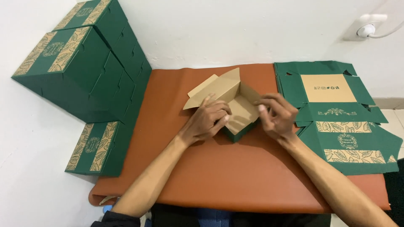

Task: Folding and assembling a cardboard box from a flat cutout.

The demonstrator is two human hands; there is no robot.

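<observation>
Your half-folded box [235,110] sits mid-mat, toward the far edge of the orange mat [235,180], with its long axis running near-right to far-left and the open lid flap pointing far-left. Your left hand [208,120] presses on its left wall, fingers curled together; your right hand [275,114] pinches the right flap. There's plenty of bare mat near you. Finished green boxes [80,63] crowd the left, flat blanks [341,117] the right.

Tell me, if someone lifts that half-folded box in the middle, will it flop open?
Probably a bit: the half-folded box has flaps sticking up loose, held only by the left hand and right hand. It looks like thin cardboard, so likely light. Its flat bottom on the brown mat suggests sliding, not rolling.
</observation>
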